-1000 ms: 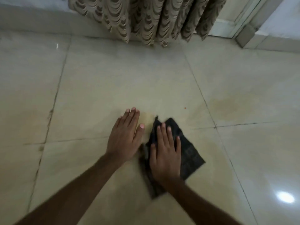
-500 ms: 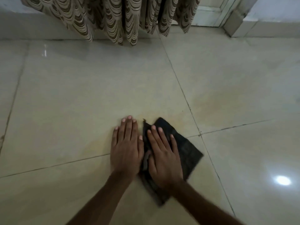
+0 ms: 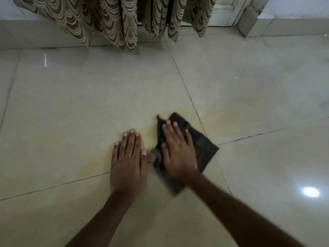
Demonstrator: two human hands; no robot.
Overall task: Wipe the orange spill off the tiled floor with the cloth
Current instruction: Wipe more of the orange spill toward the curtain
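Wiping was under way: the right hand (image 3: 178,150) pressed flat, fingers spread, on the dark square cloth (image 3: 201,145) at frame centre. The left hand (image 3: 128,159) lay open on the glossy beige tiled floor (image 3: 71,113). Faint orange spill (image 3: 222,120) remained upper right of the cloth; the next stroke likely needed to sweep there.

Count: two hands, left hand (image 3: 128,163) and right hand (image 3: 178,154), both flat with fingers (image 3: 131,139) extended; one dark cloth (image 3: 201,145). One faint orange spill (image 3: 179,122) patch on the tiled floor (image 3: 71,113), extent unclear. One patterned curtain (image 3: 110,20), one bright light reflection (image 3: 310,192).
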